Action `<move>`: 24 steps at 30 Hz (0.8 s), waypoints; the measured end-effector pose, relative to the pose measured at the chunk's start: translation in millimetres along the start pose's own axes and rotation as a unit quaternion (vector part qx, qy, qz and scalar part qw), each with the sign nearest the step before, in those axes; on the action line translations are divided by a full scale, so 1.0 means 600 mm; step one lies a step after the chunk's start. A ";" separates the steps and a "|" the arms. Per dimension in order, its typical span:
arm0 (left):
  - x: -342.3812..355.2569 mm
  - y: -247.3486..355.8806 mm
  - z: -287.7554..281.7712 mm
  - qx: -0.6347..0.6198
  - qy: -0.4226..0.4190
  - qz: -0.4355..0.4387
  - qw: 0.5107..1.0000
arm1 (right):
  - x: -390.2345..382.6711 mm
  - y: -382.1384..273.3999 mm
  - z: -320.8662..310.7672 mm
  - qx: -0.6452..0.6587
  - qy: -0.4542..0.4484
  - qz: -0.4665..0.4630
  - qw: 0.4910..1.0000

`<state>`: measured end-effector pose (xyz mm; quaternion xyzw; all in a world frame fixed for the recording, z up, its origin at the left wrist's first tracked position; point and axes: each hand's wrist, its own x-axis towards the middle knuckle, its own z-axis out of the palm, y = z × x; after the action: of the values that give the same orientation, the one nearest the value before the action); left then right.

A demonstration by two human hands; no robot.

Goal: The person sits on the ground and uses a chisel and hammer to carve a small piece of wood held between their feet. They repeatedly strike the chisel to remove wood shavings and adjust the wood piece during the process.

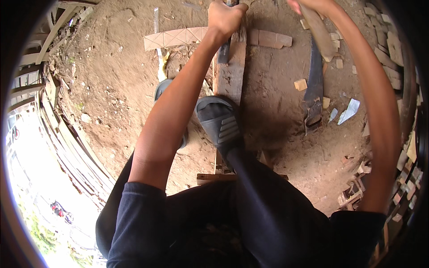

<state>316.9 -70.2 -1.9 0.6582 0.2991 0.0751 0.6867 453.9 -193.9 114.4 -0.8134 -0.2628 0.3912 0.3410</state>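
Note:
My left hand (227,18) is closed round an upright chisel (224,52), whose dark flat blade shows below the fist and whose handle top shows above it. Under it lies a long plank (231,80). A curved wooden strip (174,38) marked with lines crosses the plank beneath my left hand. My right hand (308,4), partly cut off by the top edge, grips a thick wooden stick (318,33) raised to the right of the chisel. My sandalled foot (219,120) rests on the plank.
On the dirt to the right lies a handsaw (315,76), with small wood blocks (300,84) and a pale scrap (349,111) around it. Stacked wood offcuts (404,187) line the right side. Long boards (73,138) stand along the left. A wooden crosspiece (216,177) sits near my legs.

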 end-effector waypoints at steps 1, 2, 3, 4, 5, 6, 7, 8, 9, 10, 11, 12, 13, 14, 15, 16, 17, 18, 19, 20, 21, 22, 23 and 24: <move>-0.008 -0.004 -0.019 0.007 0.020 -0.014 1.000 | -0.003 -0.016 0.011 -0.077 -0.064 0.008 0.995; -0.016 -0.004 -0.010 -0.009 0.016 -0.028 0.999 | -0.019 -0.030 0.000 -0.170 -0.113 0.039 0.978; -0.016 0.001 -0.007 -0.010 0.016 -0.008 1.000 | -0.016 -0.046 -0.026 -0.182 -0.132 0.087 0.971; -0.016 0.003 -0.005 0.007 0.020 0.015 1.000 | -0.010 -0.046 -0.037 -0.177 -0.132 0.057 0.974; -0.018 0.004 -0.005 0.025 0.026 0.037 0.999 | -0.020 -0.040 -0.031 -0.157 -0.100 0.061 0.981; -0.020 0.006 -0.007 0.045 0.034 0.059 0.997 | -0.029 -0.033 -0.022 -0.136 -0.069 0.062 0.986; -0.021 0.014 -0.009 0.033 0.032 0.037 0.998 | -0.030 -0.029 -0.023 -0.124 -0.058 0.047 0.989; -0.020 0.014 -0.001 0.016 0.020 0.011 1.000 | -0.031 -0.016 -0.028 -0.113 -0.043 0.042 0.992; -0.020 0.015 0.007 0.000 0.009 -0.014 1.000 | -0.030 -0.007 -0.035 -0.102 -0.028 0.036 0.994; -0.019 0.016 0.013 -0.008 0.000 -0.008 1.000 | -0.025 0.000 -0.042 -0.070 -0.016 0.035 0.997; -0.016 0.016 0.005 -0.009 0.000 -0.005 1.000 | -0.013 -0.005 -0.035 -0.033 -0.011 0.027 0.999; -0.014 0.017 0.001 -0.010 -0.001 -0.002 1.000 | -0.007 -0.010 -0.029 0.004 -0.005 0.020 1.000; -0.017 0.016 0.002 -0.005 0.004 0.011 1.000 | -0.012 -0.009 -0.018 0.060 0.041 0.029 0.997; -0.013 0.013 0.002 -0.009 0.003 0.016 1.000 | -0.015 -0.005 -0.015 0.037 0.009 0.015 0.999; -0.011 0.009 0.004 -0.015 0.001 0.020 1.000 | -0.018 0.002 -0.011 0.013 -0.021 0.003 1.000; -0.008 0.004 0.006 -0.022 -0.003 0.024 0.999 | -0.022 0.005 -0.012 -0.013 -0.051 -0.008 0.999; -0.007 -0.002 0.010 0.009 -0.007 0.028 1.000 | -0.037 -0.021 -0.023 -0.277 -0.072 -0.003 0.958; -0.005 -0.009 0.013 0.040 -0.010 0.033 0.999 | -0.046 -0.030 -0.031 -0.278 -0.062 0.008 0.959; -0.011 -0.017 -0.029 0.095 0.018 0.031 0.995 | -0.025 -0.040 -0.008 -0.265 -0.069 -0.015 0.962; -0.018 -0.025 -0.074 0.105 0.043 0.012 0.994 | -0.004 -0.051 0.023 -0.250 -0.079 -0.039 0.964; -0.010 -0.002 0.007 0.036 -0.022 0.016 0.999 | -0.066 -0.035 -0.034 -0.199 -0.064 0.064 0.976; -0.016 -0.004 -0.017 0.040 -0.013 0.003 0.999 | -0.062 -0.003 -0.006 -0.166 -0.030 0.049 0.984; -0.019 0.003 -0.011 0.000 -0.030 -0.002 1.000 | -0.081 0.027 0.008 -0.149 0.019 0.057 0.987; -0.024 0.008 -0.017 -0.032 -0.038 -0.011 0.999 | -0.090 0.060 0.033 -0.125 0.060 0.057 0.989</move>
<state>301.5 -67.9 7.6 0.6351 0.2774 0.0523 0.7190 413.3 -247.2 102.4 -0.8851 -0.2420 0.3246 0.2293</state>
